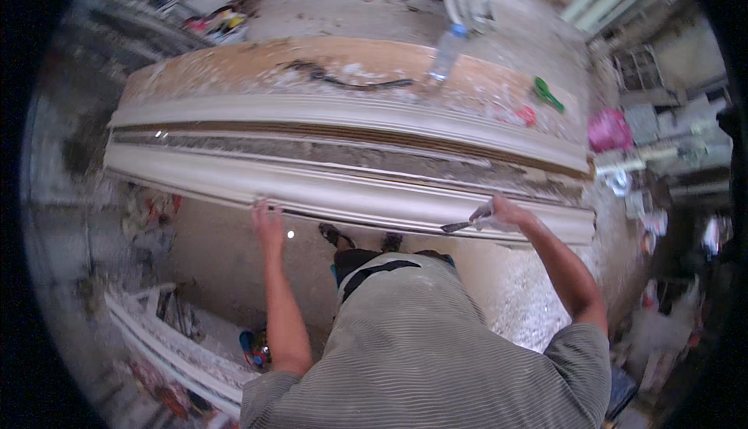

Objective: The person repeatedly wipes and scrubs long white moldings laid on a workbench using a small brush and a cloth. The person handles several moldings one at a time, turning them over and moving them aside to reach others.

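A long white plaster moulding [335, 188] with ridged lines lies across the bench in front of me. At its near edge, left of the middle, my left hand [267, 217] rests with fingers apart, the fingertips on the edge. My right hand [500, 212], whitened on the fingers, is closed around the handle of a putty knife [456, 227]. Its dark blade points left, over the moulding's near side towards the right end. I cannot tell whether the blade touches the surface. Behind this piece lies a second white moulding [312, 111], with a narrow gap between the two.
On the dusty wooden board [202, 74] behind the mouldings are a clear plastic bottle [446, 55], a dark strip [358, 83] and a green tool [548, 94]. A pink bag [610, 130] sits at the right. Another white length [175, 355] lies low at my left.
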Action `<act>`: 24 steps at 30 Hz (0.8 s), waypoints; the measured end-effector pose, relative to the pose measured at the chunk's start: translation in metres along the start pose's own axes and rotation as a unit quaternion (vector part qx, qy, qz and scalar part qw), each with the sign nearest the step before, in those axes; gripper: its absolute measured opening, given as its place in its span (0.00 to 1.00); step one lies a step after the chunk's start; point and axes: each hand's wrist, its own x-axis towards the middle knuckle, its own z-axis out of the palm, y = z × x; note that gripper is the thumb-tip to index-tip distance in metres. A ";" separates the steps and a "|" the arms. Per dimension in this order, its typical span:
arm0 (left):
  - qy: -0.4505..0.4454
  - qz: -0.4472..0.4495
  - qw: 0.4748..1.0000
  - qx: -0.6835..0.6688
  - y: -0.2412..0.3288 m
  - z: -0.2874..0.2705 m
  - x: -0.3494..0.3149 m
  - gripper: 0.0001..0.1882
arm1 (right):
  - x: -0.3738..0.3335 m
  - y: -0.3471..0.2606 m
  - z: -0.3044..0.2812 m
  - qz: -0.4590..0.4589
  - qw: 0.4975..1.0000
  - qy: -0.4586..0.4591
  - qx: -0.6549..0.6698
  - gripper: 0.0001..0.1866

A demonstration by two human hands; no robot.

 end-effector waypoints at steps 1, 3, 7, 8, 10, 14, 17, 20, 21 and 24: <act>0.015 0.002 1.000 -0.024 0.003 0.001 -0.011 0.26 | 0.009 -0.012 0.007 -0.014 0.999 -0.025 0.028 0.17; 0.018 0.001 0.999 0.039 0.010 0.001 -0.029 0.26 | 0.024 -0.034 0.029 -0.063 0.995 -0.015 0.076 0.19; 0.003 -0.025 1.000 -0.006 0.021 -0.009 -0.056 0.25 | 0.057 -0.076 0.077 -0.082 0.992 0.022 0.097 0.20; 0.002 -0.044 0.999 -0.032 0.023 -0.013 -0.062 0.25 | 0.067 -0.089 0.087 -0.097 0.990 0.027 0.102 0.20; 0.002 -0.075 0.996 -0.058 0.023 -0.024 -0.068 0.24 | 0.090 -0.118 0.107 -0.138 0.986 0.053 0.078 0.20; 0.022 -0.107 0.992 -0.071 0.007 -0.051 -0.067 0.23 | 0.139 -0.187 0.139 -0.174 0.977 0.064 0.108 0.20; 0.056 -0.127 0.984 -0.110 -0.026 -0.073 -0.050 0.21 | 0.185 -0.246 0.162 -0.190 0.976 0.065 0.089 0.18; 0.107 -0.171 0.949 -0.242 -0.068 -0.086 -0.017 0.18 | 0.238 -0.306 0.191 -0.239 0.965 0.082 0.075 0.18; 0.113 -0.208 0.927 -0.291 -0.084 -0.091 -0.003 0.18 | 0.256 -0.328 0.204 -0.231 0.967 0.079 0.071 0.19; 0.143 -0.201 0.927 -0.283 -0.131 -0.116 0.050 0.17 | 0.315 -0.400 0.231 -0.234 0.969 0.062 0.056 0.21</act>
